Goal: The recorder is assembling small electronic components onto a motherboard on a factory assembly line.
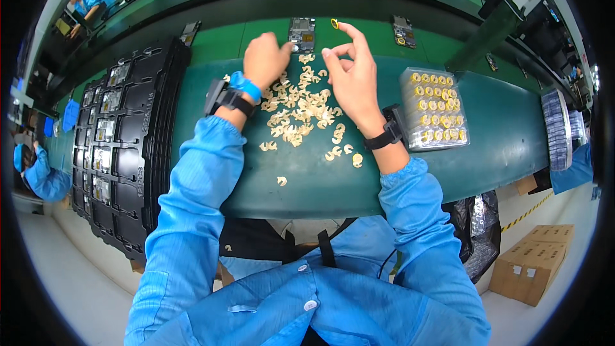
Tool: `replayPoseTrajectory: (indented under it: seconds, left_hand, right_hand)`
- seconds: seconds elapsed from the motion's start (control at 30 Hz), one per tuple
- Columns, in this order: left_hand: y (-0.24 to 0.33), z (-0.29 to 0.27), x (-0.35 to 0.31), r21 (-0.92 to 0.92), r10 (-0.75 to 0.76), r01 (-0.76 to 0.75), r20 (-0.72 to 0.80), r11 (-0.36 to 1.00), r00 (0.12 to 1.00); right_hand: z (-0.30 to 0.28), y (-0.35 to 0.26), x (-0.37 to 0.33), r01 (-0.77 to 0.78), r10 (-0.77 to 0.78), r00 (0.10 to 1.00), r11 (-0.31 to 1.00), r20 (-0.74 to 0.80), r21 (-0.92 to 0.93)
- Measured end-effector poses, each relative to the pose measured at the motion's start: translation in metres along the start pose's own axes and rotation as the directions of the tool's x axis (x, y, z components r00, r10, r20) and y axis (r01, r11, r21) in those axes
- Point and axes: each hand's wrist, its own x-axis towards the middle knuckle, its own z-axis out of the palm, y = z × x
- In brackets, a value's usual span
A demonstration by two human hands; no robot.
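Observation:
My left hand (pixel 266 59), fingers curled in, is at the lower left edge of a small circuit board (pixel 302 33); what its fingertips hold, if anything, is hidden. My right hand (pixel 354 80) is raised right of that board. A small round yellow part (pixel 334 24) sits at its stretched index fingertip, with the thumb apart and the other fingers bent. Between and below both hands lies a loose pile of small cream C-shaped pieces (pixel 298 112). One yellow round part (pixel 357 160) rests at the pile's lower right.
A clear tray (pixel 437 140) holds rows of yellow round parts at right. Black trays (pixel 138 147) with boards stand stacked at left. Other boards lie on the green line at right (pixel 403 31) and left (pixel 189 33). Cartons (pixel 533 263) stand on the floor. Other people work beyond.

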Motion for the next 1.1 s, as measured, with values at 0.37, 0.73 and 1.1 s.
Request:
replayPoseTrajectory:
  seconds: [0.37, 0.73, 1.1]
  left_hand:
    - [0.023, 0.048, 0.028, -0.122, -0.19, 0.193, 0.04, 0.973, 0.981]
    - [0.028, -0.041, -0.015, -0.868, -0.06, 0.412, 0.412, 0.278, 0.909]
    - [0.025, -0.061, -0.067, -0.887, 0.009, 0.462, 0.463, 0.015, 0.887]
  right_hand:
    - [-0.004, 0.002, 0.002, 0.044, -0.044, 0.999, 0.995, 0.01, -0.086]
    - [-0.01, -0.006, 0.002, 0.096, -0.148, 0.977, 0.947, -0.154, -0.307]
    - [0.002, -0.008, -0.004, -0.058, 0.092, 0.992, 0.932, -0.08, 0.359]
